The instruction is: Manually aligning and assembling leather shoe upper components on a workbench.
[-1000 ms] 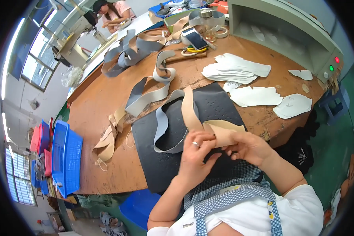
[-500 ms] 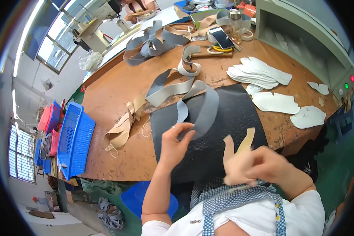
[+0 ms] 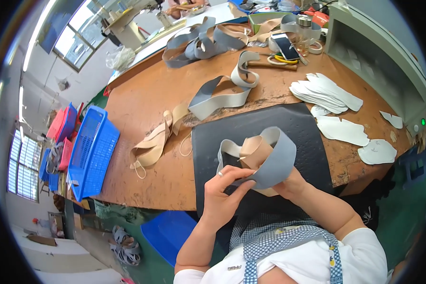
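My left hand [image 3: 225, 194] pinches a looped grey-blue fabric strip [image 3: 281, 158] between thumb and fingers, over the black mat [image 3: 312, 142]. My right hand [image 3: 291, 184] is close beside it, with its fingers mostly hidden behind the grey-blue loop. Inside that loop stands a folded beige strip [image 3: 256, 154], and its pale lower end shows under the grey-blue one by my right fingers. Beyond the mat lies a curled grey and cream strip [image 3: 222, 102]. Left of the mat are tan strips [image 3: 154, 144] with a thin cord loop.
White cut pieces [image 3: 324, 92] are stacked and spread at the right, beside a grey machine [image 3: 383, 61]. A phone [image 3: 285, 47], yellow-handled scissors [image 3: 284, 60] and a glass jar [image 3: 304, 33] stand behind. Blue basket [image 3: 92, 156] at left; grey strips [image 3: 201, 45] heaped at back.
My right hand has come left to my left hand, bringing the beige strip into the grey-blue loop. The loop is now held closer and more upright. The whole view has shifted a little.
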